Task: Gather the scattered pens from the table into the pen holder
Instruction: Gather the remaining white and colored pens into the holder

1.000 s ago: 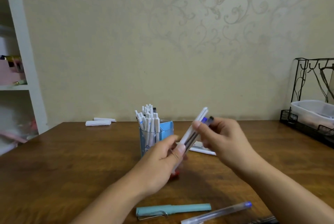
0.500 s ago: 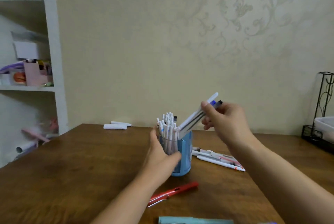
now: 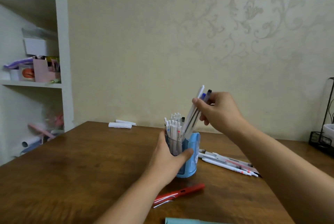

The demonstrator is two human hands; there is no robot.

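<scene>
A blue pen holder (image 3: 191, 155) stands mid-table, packed with several white pens (image 3: 172, 126). My left hand (image 3: 169, 158) is wrapped around its left side. My right hand (image 3: 216, 111) pinches a small bundle of pens (image 3: 194, 115), white, blue-capped and black-capped, tilted with the lower tips inside the holder's rim. A red pen (image 3: 179, 194) lies on the table in front of the holder. Several white pens (image 3: 229, 163) lie in a loose pile to the holder's right. The end of a teal pen (image 3: 182, 221) shows at the bottom edge.
The wooden table (image 3: 81, 165) runs to a papered wall. Two white rolls (image 3: 120, 125) lie at its far edge. A white shelf unit (image 3: 61, 60) with clutter stands on the left. A black wire rack (image 3: 321, 133) sits at the far right.
My left hand let go of the bundle and took hold of the holder. My right hand carried the pens up and over, lowering their tips into the holder. The view shifted right and up.
</scene>
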